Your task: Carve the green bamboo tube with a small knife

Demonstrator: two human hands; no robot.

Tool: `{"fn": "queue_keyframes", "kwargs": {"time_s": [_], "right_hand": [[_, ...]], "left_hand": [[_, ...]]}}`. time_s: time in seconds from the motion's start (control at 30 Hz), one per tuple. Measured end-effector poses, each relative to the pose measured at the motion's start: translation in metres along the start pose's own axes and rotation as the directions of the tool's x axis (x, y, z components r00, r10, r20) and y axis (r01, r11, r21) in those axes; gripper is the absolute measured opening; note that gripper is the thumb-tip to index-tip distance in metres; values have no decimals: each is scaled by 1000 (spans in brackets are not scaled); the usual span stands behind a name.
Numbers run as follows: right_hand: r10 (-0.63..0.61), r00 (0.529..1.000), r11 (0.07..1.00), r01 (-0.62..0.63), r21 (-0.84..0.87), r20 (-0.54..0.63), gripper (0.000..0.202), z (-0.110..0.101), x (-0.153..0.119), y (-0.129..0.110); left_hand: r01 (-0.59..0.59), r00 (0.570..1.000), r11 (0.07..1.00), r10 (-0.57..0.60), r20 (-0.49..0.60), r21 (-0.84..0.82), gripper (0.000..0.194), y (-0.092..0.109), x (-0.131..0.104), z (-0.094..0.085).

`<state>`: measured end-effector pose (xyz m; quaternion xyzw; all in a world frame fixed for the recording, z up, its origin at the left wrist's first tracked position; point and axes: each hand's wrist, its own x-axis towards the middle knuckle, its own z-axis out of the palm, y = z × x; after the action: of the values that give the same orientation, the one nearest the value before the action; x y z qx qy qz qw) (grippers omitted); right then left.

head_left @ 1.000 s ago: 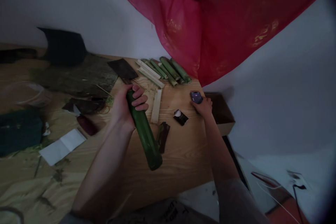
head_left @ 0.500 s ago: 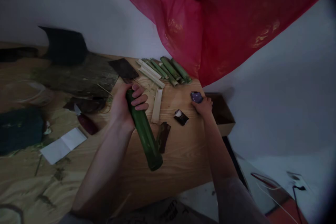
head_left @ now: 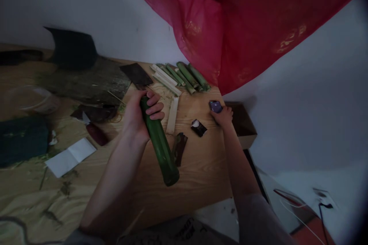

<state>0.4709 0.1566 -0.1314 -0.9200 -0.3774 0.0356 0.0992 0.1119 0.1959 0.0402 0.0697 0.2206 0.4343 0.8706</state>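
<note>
We wrap our left hand [head_left: 135, 118] around the far end of the green stalk [head_left: 161, 147], presumably for firm support, leaving its near end free over the table [head_left: 201, 178]. Our right hand [head_left: 225, 116] holds the near end of the phone [head_left: 215, 106], likely so we can see it.

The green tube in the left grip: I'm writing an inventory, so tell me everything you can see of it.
The green tube is long, straight and roughly cylindrical, deep green with a smooth, faintly glossy surface; it resembles bamboo, though the material is uncertain. The left grip wraps its upper part. It slants down to the right in view, its darker lower end nearest the wearer, before the table. Whether that end touches the wood is unclear.
</note>
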Motion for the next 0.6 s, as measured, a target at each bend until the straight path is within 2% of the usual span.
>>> {"fn": "queue_keyframes", "kwargs": {"time_s": [0.27,0.6], "right_hand": [[-5,1000,1000,5,7,-6,74,1,0,2],[5,1000,1000,-5,6,17,80,0,-1,1]], "left_hand": [[-2,1000,1000,2,-18,1,26,0,-1,0],[4,1000,1000,-4,16,-21,25,2,-2,-1]]}}
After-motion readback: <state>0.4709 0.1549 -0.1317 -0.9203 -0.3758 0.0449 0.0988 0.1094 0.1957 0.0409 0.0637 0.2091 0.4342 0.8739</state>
